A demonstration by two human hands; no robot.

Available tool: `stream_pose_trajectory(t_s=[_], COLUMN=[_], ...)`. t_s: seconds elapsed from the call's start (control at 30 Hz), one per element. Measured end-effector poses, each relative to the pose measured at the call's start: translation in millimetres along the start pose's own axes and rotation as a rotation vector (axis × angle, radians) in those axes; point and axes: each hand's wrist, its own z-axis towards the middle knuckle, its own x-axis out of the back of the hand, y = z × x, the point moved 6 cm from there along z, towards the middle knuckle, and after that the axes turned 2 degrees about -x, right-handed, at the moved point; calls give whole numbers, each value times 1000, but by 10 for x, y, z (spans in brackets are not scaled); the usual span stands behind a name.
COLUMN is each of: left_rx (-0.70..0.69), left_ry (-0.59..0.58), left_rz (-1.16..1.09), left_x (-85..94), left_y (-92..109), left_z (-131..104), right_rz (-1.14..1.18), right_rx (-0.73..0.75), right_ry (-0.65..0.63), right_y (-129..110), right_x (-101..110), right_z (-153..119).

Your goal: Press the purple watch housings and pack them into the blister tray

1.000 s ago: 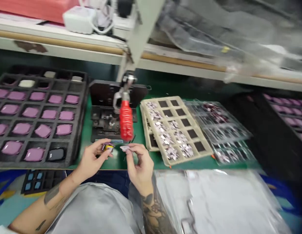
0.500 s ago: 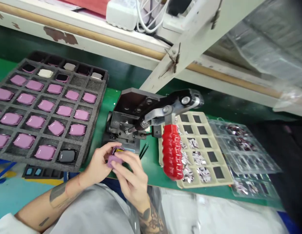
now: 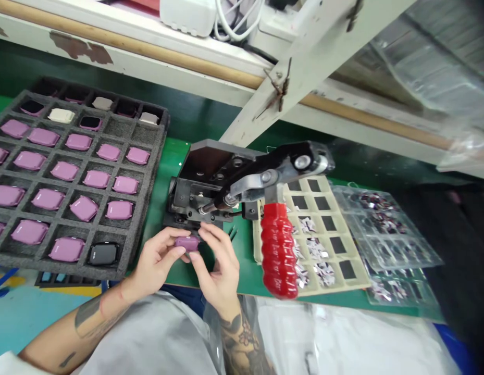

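Observation:
A small purple smartwatch case [image 3: 187, 244] is held between both of my hands, just in front of a black toggle-clamp press [image 3: 202, 200]. My left hand [image 3: 158, 260] grips its left end between thumb and fingers. At the right end, my right hand [image 3: 220, 268] has its thumb and index finger around the case, the thumb low at its near edge. The case appears closed, with its narrow side toward me. The press's red ribbed handle [image 3: 280, 252] hangs down to the right of my right hand.
Left stands a grey foam tray [image 3: 122, 127] of purple watch cases, with one black case [image 3: 103, 253]. A cream tray [image 3: 362, 271] with small shiny parts sits right of the handle, beside clear plastic trays [image 3: 413, 245]. Tweezers [image 3: 233, 234] lie near the press. A white slanted post [image 3: 261, 104] rises behind.
The purple back cover, held apart from the open watch body earlier, now appears joined with it. My right hand has shifted from over the cover to the case's right end. The view moved slightly.

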Motion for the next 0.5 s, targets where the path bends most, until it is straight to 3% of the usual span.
stream_pose_trajectory(t_s=[0.1,0.2,0.4,0.47,0.5], left_rx=[-11,-31,-112,-96,-80], left_ry=[-16,-43,-5,2,8], left_rz=[20,73,306,287,259], left_x=[-7,-13,50,52,52], left_y=[28,71,140,116,96], left_z=[-23,-46,-91,-86,-79], right_rz=[121,202,61,-92,-156], right_rx=[-105,-102,-27,100,204], right_ry=[10,-6,8,157,310], right_y=[20,-22,-192,-327,-418], right_x=[-1,-44,-23,180,336], right_z=[51,87,57,151,210])
